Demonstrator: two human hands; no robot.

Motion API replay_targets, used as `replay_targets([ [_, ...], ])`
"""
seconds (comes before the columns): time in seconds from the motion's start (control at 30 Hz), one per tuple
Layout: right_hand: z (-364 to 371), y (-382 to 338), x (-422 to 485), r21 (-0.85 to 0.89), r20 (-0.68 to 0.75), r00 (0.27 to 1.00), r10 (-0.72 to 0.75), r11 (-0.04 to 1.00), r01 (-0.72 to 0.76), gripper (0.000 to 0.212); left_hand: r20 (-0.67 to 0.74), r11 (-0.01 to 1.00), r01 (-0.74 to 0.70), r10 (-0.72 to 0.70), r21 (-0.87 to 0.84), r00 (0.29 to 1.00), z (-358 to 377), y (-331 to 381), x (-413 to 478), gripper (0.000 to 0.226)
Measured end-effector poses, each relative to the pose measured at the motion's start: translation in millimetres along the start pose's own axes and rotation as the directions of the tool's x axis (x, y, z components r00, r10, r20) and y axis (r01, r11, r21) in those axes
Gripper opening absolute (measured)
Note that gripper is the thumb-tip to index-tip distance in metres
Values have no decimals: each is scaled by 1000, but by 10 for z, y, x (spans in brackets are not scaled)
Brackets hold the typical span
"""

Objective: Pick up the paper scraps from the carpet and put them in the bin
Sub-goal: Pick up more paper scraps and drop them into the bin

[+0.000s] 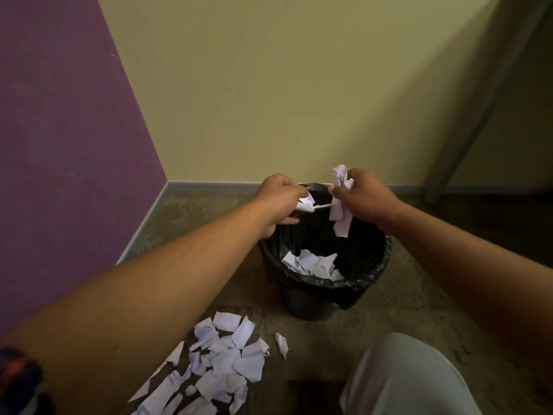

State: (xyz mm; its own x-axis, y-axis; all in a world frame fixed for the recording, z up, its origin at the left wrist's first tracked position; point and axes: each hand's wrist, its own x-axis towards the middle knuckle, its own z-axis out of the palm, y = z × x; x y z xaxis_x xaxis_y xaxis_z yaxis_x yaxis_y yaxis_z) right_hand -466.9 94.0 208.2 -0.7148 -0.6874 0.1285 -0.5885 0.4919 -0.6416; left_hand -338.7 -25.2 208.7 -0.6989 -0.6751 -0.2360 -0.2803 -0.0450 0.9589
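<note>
A black bin [368,283] lined with a black bag stands on the brown carpet [389,319] near the wall corner. White paper scraps [311,263] lie at its bottom. Both hands hover over the bin's far rim. My left hand [279,199] is closed on a few white scraps [306,205]. My right hand [365,196] grips a bunch of white scraps [341,202] that hang down over the opening. A pile of several white scraps [221,366] lies on the carpet in front of the bin, at lower left.
A purple wall [59,145] is on the left and a yellow wall [284,85] behind the bin, with a grey skirting board. A grey leg of furniture [466,130] slants down at the right. My light-trousered knee [404,381] is at lower right.
</note>
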Motion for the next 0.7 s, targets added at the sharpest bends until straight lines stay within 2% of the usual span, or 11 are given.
replay_targets([
  [0.07,6,41,0,35,-5,999,45,998,-45,27,23,999,14,-15,41,1000,42,-20,4,19],
  [0.17,40,87,-19,207,39,990,135,968,-140,35,70,993,42,-50,112,996,90,-95,-30,28],
  [0.27,85,137,-33,259,81,986,143,953,-159,35,105,976,-2,-21,220,994,89,-188,-49,42],
  [0.47,196,134,-75,201,90,990,111,971,-128,19,233,964,-49,-13,260,972,9,-385,-65,76],
  [0.6,238,6,-189,193,94,994,58,978,-75,15,278,958,-77,-3,278,961,-25,-539,-107,70],
  [0.7,271,-182,-355,260,164,986,20,964,-63,12,208,914,-174,102,367,973,-75,-687,-130,53],
])
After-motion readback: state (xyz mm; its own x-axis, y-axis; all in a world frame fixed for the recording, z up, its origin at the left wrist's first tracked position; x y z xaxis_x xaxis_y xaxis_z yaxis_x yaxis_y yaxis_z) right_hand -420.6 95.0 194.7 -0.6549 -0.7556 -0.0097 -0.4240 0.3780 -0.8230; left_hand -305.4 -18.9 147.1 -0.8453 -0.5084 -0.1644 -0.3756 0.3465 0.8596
